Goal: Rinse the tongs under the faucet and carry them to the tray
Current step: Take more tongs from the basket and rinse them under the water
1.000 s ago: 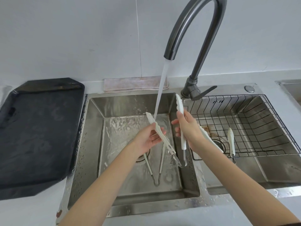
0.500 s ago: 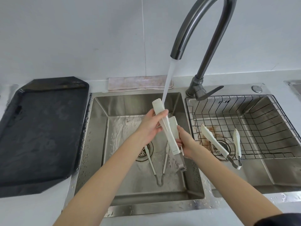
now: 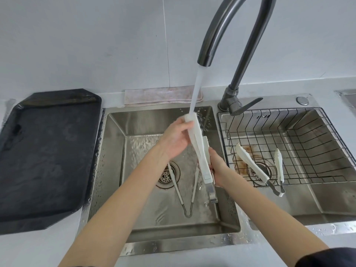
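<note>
White tongs (image 3: pixel 202 155) with a metal hinge end are held closed over the left sink basin (image 3: pixel 115 170). Water from the dark faucet (image 3: pixel 223 29) runs onto their upper tips. My left hand (image 3: pixel 173 139) pinches the tongs near the top, under the stream. Lower down, my right hand (image 3: pixel 216 166) grips the arms from the right side. The black tray (image 3: pixel 46 151) lies on the counter left of the sink.
A second pair of thin tongs (image 3: pixel 185 193) lies in the left basin by the drain. A third white pair (image 3: pixel 258 168) rests in the wire basket (image 3: pixel 308 143) over the right basin. A folded cloth (image 3: pixel 161 95) sits behind the sink.
The tongs' arms were spread apart a second ago and are now pressed together. My left hand has moved up to their tips under the stream; my right hand shifted lower.
</note>
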### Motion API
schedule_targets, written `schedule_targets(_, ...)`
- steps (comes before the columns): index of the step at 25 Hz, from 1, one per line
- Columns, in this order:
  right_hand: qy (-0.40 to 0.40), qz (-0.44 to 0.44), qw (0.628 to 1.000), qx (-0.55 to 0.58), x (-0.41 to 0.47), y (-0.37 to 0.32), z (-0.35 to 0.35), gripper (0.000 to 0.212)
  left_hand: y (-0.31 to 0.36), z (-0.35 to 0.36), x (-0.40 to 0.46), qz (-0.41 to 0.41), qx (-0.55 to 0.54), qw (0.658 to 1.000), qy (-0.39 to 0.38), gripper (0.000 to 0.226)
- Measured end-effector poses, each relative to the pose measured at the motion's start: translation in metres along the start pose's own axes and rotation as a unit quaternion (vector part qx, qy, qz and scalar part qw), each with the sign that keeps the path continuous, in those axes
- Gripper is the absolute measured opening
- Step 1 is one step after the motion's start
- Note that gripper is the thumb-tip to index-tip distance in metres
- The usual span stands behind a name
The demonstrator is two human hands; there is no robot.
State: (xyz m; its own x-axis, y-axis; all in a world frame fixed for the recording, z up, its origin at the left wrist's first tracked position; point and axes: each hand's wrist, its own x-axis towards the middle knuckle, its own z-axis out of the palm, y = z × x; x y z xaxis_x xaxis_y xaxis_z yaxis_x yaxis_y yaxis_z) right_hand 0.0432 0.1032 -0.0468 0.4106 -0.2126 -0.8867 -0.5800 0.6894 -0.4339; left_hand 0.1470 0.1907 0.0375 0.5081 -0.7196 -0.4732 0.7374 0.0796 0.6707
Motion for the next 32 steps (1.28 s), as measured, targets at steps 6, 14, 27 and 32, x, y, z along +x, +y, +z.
schedule_targets(6,-0.014,-0.032,0.999,0.008,0.0,-0.003,0.006,0.059,0.001,0.012,-0.002,0.01,0.045,0.999,0.005,0.006)
schedule_targets(14,0.007,-0.04,0.999,0.017,-0.014,-0.005,0.011,0.049,0.007,0.01,0.005,0.016,0.1,0.991,0.093,0.023)
schedule_targets(27,0.039,-0.103,0.991,0.076,-0.025,-0.008,0.005,0.043,-0.002,-0.013,-0.002,0.004,-0.031,0.999,-0.007,0.032)
schedule_targets(32,0.056,-0.149,0.982,0.105,-0.016,0.003,0.005,0.032,-0.026,-0.036,-0.007,-0.012,0.055,0.993,0.104,0.019)
